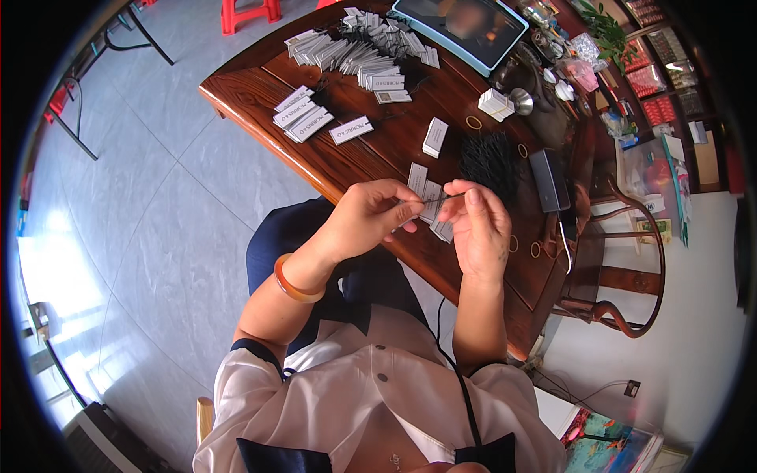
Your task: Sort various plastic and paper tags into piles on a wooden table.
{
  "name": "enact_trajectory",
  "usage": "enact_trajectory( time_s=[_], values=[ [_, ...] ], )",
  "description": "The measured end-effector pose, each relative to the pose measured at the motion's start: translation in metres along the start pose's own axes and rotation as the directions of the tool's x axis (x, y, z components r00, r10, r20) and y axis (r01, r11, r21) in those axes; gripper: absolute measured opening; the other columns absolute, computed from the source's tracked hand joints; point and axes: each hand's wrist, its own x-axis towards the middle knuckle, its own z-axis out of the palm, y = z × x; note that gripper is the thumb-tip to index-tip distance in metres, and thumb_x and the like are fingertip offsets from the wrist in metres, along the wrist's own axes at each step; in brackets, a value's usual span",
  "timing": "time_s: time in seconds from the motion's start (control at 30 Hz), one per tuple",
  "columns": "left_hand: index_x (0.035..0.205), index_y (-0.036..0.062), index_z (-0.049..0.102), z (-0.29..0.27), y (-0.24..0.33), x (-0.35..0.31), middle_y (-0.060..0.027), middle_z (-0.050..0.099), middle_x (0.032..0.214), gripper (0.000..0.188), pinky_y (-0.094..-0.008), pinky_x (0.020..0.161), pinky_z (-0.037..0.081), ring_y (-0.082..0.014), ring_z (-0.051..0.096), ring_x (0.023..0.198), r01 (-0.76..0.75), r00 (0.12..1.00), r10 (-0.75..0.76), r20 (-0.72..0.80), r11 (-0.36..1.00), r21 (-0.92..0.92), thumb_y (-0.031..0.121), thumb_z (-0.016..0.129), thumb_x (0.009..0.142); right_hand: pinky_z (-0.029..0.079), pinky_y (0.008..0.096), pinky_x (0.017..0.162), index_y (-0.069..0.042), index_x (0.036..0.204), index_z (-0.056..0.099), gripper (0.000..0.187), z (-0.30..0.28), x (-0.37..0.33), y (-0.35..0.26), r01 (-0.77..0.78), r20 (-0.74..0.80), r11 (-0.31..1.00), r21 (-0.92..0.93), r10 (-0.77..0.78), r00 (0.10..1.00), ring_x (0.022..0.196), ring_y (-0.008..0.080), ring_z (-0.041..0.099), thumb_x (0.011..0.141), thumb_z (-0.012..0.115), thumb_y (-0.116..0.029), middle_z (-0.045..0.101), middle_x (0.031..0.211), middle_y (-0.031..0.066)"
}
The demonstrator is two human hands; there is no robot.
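Over the near edge of the wooden table (386, 162), both my hands are raised close together. A thin dark cord (443, 197) runs between my fingertips. My left hand (371, 217) is closed, thumb and forefinger pinching one end of it. The fingers of my right hand (479, 229) pinch the other end. Just behind and partly hidden by my fingers lie several white paper tags (418, 175) with dark print. Beyond my right hand sits a bundle of black cords (487, 162). A small stack of white tags (434, 136) lies farther back.
A large heap of strung tags (355, 59) covers the far left of the table, with loose tags (303, 118) nearer its edge. A tablet (465, 31) stands at the back. Rubber bands (473, 122), a dark box (550, 181) and a wooden chair (631, 276) are to the right.
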Motion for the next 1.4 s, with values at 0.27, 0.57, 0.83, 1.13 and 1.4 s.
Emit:
enact_trajectory(
  time_s=[0.27, 0.57, 0.83, 1.13, 1.4],
  values=[
    [0.107, 0.0003, 0.06, -0.008, 0.001, 0.005, -0.0048, 0.067, 0.09, 0.023, -0.0227, 0.067, 0.05, -0.0087, 0.062, 0.079, -0.252, 0.939, 0.33, -0.097, 0.853, 0.457, 0.0, 0.068, 0.085, 0.053, 0.032, 0.081, 0.003, 0.124, 0.053, 0.029, 0.004, 0.006, -0.001, 0.105, -0.078, 0.983, -0.147, -0.118, 0.99, 0.093, 0.0179, 0.063, 0.098, 0.052, -0.009, 0.058, 0.12, 0.0155],
    [0.1, 0.0075, 0.065, -0.023, 0.001, 0.038, -0.0061, 0.065, 0.095, 0.025, -0.0368, 0.077, 0.047, -0.0265, 0.059, 0.085, -0.082, 0.663, 0.734, -0.149, 0.269, 0.96, 0.012, 0.073, 0.076, 0.043, 0.0416, 0.092, -0.006, 0.11, 0.062, 0.034, -0.017, -0.003, -0.032, 0.318, 0.279, 0.205, -0.926, -0.194, 0.94, 0.104, 0.0308, 0.058, 0.077, 0.07, -0.006, 0.063, 0.111, 0.0112],
    [0.101, 0.0097, 0.066, -0.017, -0.007, 0.025, -0.0046, 0.063, 0.111, 0.031, -0.0367, 0.083, 0.046, -0.0277, 0.057, 0.098, -0.218, 0.691, 0.716, -0.101, 0.339, 0.915, 0.01, 0.075, 0.072, 0.041, 0.0422, 0.089, -0.01, 0.118, 0.057, 0.065, -0.023, -0.016, -0.034, 0.243, 0.241, -0.029, -0.97, 0.045, 0.969, 0.103, 0.0283, 0.057, 0.06, 0.085, -0.022, 0.064, 0.109, 0.007],
    [0.109, -0.0008, 0.061, -0.002, -0.014, 0.012, -0.0077, 0.062, 0.108, 0.022, -0.0266, 0.076, 0.049, -0.0143, 0.061, 0.095, -0.447, 0.866, 0.497, -0.058, 0.821, 0.356, 0.011, 0.065, 0.091, 0.04, 0.0421, 0.09, -0.008, 0.121, 0.056, 0.069, -0.023, -0.021, -0.034, 0.218, 0.215, 0.03, -0.976, -0.07, 0.974, 0.103, 0.027, 0.058, 0.059, 0.085, -0.02, 0.065, 0.109, 0.007],
    [0.115, -0.0053, 0.058, 0.02, -0.012, 0.004, -0.0091, 0.067, 0.096, 0.031, -0.0272, 0.077, 0.052, -0.0138, 0.063, 0.089, -0.093, 0.976, 0.144, 0.166, 0.956, -0.28, 0.02, 0.058, 0.097, 0.03, 0.049, 0.106, -0.012, 0.131, 0.049, 0.078, 0.01, -0.033, -0.024, 0.527, 0.508, 0.057, -0.848, -0.2, 0.838, 0.113, 0.0248, 0.056, 0.061, 0.084, -0.015, 0.058, 0.126, 0.0062]
  ],
)
